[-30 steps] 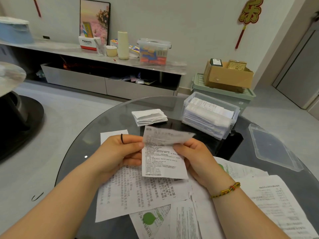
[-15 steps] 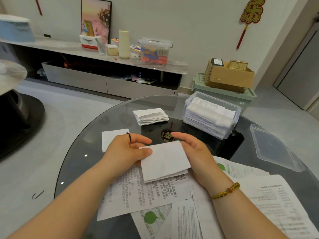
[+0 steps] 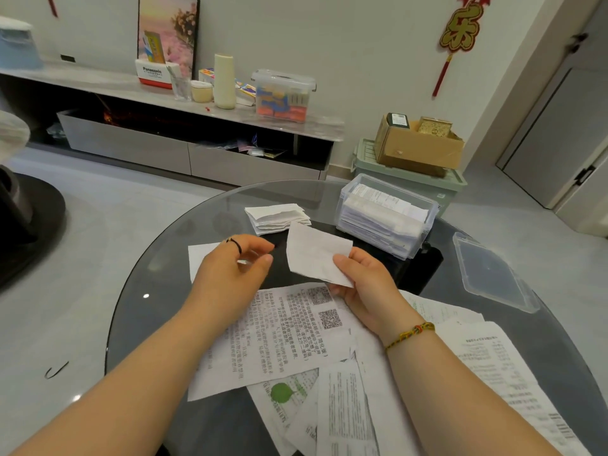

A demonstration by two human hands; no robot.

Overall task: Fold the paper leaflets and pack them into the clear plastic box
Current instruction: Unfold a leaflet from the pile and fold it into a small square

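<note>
The right hand [image 3: 365,287] pinches a folded leaflet [image 3: 317,253] by its near right corner, thumb on top and fingers under, and holds it tilted above the middle of the glass table [image 3: 158,258]. The left hand [image 3: 230,271] is off the paper, just beside it, with fingers loosely curled and nothing between them.

The fold looks finished, so the step in hand is the transfer: the piece is ready to go either onto the stack [image 3: 278,217] of folded pieces near the far edge or straight into the box [image 3: 386,215], which stands at the far right of the table, open and nearly full of upright folded sheets. Its lid [image 3: 493,274] lies apart at the right edge.

If the box is the target, the next move calls for a short reach forward and to the right, with the leaflet turned on edge so that it slides into whatever slack is left among the packed sheets; the left hand may need to part or press them. The paper is thin and limp, so a one-corner grip could let it droop or spring open.

Many flat sheets [image 3: 279,337] lie overlapping along the near edge, unfolded, and one small piece [image 3: 202,255] lies under the left hand, so much of the task remains.
</note>
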